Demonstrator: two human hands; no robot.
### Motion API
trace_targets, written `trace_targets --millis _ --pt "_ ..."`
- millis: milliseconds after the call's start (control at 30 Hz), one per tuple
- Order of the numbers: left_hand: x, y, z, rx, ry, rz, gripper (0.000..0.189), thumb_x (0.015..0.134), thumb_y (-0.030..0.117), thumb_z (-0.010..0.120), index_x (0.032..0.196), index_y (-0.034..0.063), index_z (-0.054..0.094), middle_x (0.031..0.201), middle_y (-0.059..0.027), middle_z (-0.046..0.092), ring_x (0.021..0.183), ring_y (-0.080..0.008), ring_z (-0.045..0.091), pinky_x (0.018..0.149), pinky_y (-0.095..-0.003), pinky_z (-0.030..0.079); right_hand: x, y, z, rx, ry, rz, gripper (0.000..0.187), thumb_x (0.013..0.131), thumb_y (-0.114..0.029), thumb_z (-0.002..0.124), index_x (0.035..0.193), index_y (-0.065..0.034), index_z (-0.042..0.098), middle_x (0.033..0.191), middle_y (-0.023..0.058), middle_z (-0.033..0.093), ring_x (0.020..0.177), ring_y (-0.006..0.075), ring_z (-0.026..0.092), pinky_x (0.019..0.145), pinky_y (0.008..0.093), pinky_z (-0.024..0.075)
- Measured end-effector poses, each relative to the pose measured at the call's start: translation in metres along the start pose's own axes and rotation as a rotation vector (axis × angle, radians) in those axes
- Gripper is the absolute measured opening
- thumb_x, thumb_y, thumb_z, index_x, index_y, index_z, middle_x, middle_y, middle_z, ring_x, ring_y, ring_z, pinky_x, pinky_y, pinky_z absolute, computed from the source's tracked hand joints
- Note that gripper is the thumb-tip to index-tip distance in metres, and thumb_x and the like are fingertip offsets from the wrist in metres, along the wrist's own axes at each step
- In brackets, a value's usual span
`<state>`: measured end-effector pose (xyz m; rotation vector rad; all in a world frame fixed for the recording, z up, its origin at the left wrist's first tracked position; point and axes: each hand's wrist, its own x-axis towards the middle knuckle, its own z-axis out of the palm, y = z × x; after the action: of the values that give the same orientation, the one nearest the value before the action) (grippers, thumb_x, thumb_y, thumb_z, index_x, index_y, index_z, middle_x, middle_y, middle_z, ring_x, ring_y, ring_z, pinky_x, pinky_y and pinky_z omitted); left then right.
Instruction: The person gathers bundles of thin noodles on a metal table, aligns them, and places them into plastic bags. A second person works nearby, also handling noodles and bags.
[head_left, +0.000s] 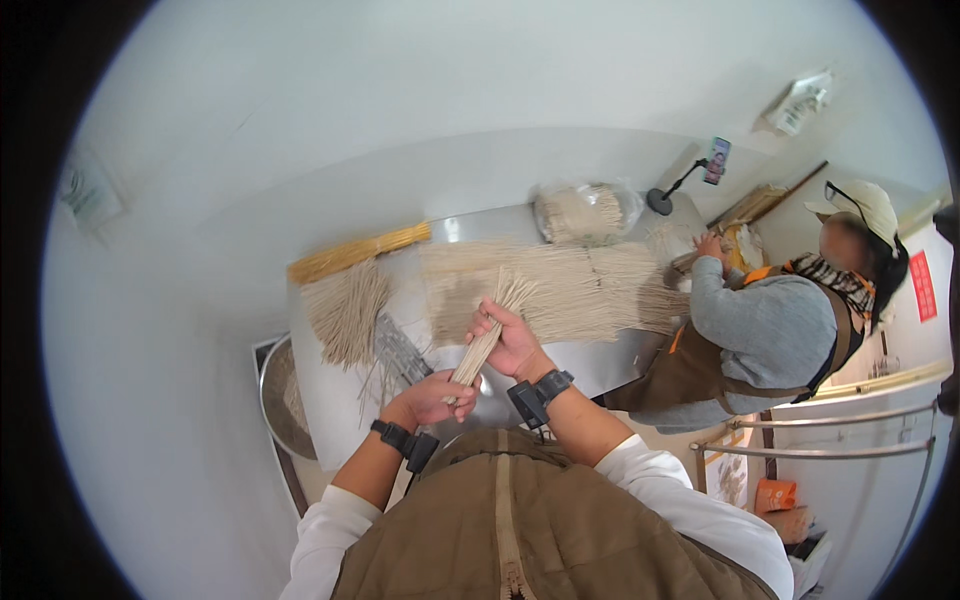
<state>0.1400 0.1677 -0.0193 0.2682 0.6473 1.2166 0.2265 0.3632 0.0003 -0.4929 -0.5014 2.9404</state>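
Observation:
A bundle of thin beige strands, which look like dried noodles (484, 346), slants between my two hands above the table's front edge. My right hand (510, 341) is wrapped around its upper half, thumb up, and the top ends fan out beyond the fingers. Around the lower end closes my left hand (435, 397), with the strand tips at its fingers. Beyond the hands a broad layer of the same strands (555, 292) lies on the metal table (615, 360). Left of it is a loose heap of strands (349, 311), with a grey, ridged object (401, 349) that I cannot identify beside it.
A yellow strand bundle (360, 251) lies along the back left. Behind the layer sits a plastic bag of strands (581, 210), near a phone on a stand (716, 161). A co-worker (765, 315) stands close on the right. A round metal basin (274, 397) is below left.

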Motion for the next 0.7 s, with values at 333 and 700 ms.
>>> trace_targets --millis 333,700 --pt "0.052 0.015 -0.011 -0.232 -0.076 0.011 0.055 0.106 0.052 0.048 0.129 0.0032 0.059 0.088 -0.0084 0.065 0.069 -0.0202 0.063 0.059 -0.0355 0.054 0.006 -0.034 -0.01 0.232 0.058 0.057 0.021 0.104 -0.027 0.065 0.089 -0.0141 0.058 0.069 0.0001 0.053 0.066 0.0154 0.056 0.067 0.0329 0.0514" --pt "0.171 0.061 0.016 -0.614 0.273 0.247 0.081 0.103 0.07 0.036 0.149 0.0029 0.047 0.146 -0.0175 0.058 0.135 -0.0353 0.054 0.116 -0.0545 0.04 0.025 -0.121 -0.011 -0.038 0.307 -0.365 0.025 0.099 -0.027 0.073 0.083 -0.0109 0.063 0.067 -0.0016 0.052 0.061 0.0118 0.05 0.062 0.0293 0.0419"
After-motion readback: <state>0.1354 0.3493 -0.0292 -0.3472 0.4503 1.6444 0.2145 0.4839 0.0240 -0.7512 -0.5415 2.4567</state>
